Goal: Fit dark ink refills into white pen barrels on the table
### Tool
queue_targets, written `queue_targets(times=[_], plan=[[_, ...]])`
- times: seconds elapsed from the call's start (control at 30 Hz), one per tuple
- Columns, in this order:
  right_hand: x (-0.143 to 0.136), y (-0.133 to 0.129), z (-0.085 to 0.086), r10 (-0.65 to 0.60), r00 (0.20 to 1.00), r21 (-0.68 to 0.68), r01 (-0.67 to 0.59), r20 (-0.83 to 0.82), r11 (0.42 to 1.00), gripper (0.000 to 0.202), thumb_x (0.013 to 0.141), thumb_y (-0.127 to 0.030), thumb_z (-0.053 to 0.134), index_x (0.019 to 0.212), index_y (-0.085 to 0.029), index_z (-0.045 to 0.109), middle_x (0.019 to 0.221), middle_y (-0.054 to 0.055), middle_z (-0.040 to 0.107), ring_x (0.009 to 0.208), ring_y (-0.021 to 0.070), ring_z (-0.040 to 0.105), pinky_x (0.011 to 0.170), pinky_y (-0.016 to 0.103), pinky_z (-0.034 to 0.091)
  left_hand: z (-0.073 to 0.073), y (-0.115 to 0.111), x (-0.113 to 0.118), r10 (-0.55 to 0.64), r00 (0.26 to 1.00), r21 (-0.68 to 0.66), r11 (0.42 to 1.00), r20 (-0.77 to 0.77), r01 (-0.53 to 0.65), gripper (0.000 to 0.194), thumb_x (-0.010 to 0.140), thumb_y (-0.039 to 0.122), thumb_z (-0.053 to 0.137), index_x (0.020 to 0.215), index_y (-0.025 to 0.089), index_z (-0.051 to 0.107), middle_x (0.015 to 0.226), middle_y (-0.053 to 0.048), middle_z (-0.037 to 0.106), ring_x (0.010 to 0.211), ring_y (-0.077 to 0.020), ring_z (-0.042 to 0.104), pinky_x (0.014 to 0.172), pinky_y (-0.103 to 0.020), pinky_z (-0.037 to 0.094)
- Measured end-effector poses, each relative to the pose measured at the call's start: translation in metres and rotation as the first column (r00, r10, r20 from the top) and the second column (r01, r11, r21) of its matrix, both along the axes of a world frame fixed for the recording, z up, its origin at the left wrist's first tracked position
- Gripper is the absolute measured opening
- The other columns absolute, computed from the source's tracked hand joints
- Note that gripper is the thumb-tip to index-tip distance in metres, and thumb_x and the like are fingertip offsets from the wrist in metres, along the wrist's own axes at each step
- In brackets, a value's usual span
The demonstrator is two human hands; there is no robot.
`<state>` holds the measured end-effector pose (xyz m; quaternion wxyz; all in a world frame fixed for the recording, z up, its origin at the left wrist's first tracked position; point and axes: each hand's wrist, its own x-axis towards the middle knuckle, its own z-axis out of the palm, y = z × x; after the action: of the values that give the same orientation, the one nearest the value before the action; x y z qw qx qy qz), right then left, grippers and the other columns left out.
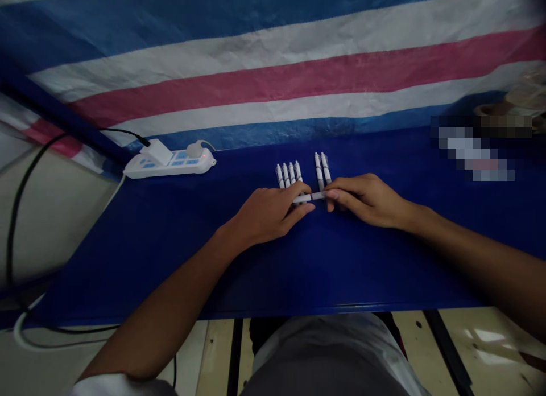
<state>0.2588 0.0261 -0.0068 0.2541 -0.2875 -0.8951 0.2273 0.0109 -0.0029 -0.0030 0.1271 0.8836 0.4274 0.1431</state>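
Note:
Between my two hands a white pen [314, 196] lies crosswise, with a dark ring near its middle. My left hand [273, 213] pinches its left end between thumb and fingers. The other end is gripped by the fingertips of my right hand [367, 199]. Just beyond my left hand several white pens [289, 174] stand in a row side by side on the table, their lower parts hidden by that hand. Two more white pens [322, 168] lie together a little to the right, partly covered by my right fingers.
A white power strip [170, 164] with a plugged-in adapter [158, 152] sits at the back left of the blue table [273, 276]. A black cable [25, 174] loops down the left side. Behind hangs a striped tarp [273, 71]. Blurred items [478, 151] lie at the right.

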Motion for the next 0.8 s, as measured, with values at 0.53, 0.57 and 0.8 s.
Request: queue_targets(times=[0.53, 0.57, 0.8], plan=[[-0.006, 0.000, -0.006, -0.100, 0.994, 0.014, 0.101, -0.042, 0.995, 0.033, 0.101, -0.036, 0.055, 0.129, -0.021, 0.065, 0.113, 0.010, 0.077, 0.100, 0.0258, 0.073, 0.084, 0.039, 0.058, -0.013, 0.003, 0.002, 0.045, 0.999, 0.148, 0.988, 0.000, -0.044, 0.034, 0.109, 0.030, 0.035, 0.119, 0.018, 0.065, 0.105, -0.008, 0.072, 0.096, -0.0223, 0.070, 0.077, -0.032, 0.054], [-0.006, 0.000, -0.007, -0.112, 0.993, 0.014, 0.113, -0.044, 0.994, 0.033, 0.102, -0.036, 0.054, 0.129, -0.022, 0.065, 0.115, 0.010, 0.077, 0.101, 0.0261, 0.073, 0.085, 0.040, 0.058, -0.013, 0.003, 0.002, 0.053, 0.998, 0.140, 0.989, 0.014, -0.055, 0.033, 0.109, 0.030, 0.036, 0.120, 0.019, 0.064, 0.106, -0.007, 0.073, 0.095, -0.0219, 0.070, 0.077, -0.032, 0.054], [-0.009, -0.002, -0.007, -0.100, 0.992, 0.033, 0.102, -0.072, 0.994, 0.027, 0.101, -0.033, 0.058, 0.124, -0.022, 0.066, 0.111, 0.009, 0.077, 0.098, 0.0245, 0.073, 0.088, 0.040, 0.058, -0.011, -0.001, 0.005, 0.088, 0.995, 0.112, 0.989, 0.052, -0.094, 0.026, 0.106, 0.035, 0.042, 0.111, 0.020, 0.064, 0.096, -0.004, 0.076, 0.082, -0.0201, 0.071, 0.069, -0.030, 0.050]])
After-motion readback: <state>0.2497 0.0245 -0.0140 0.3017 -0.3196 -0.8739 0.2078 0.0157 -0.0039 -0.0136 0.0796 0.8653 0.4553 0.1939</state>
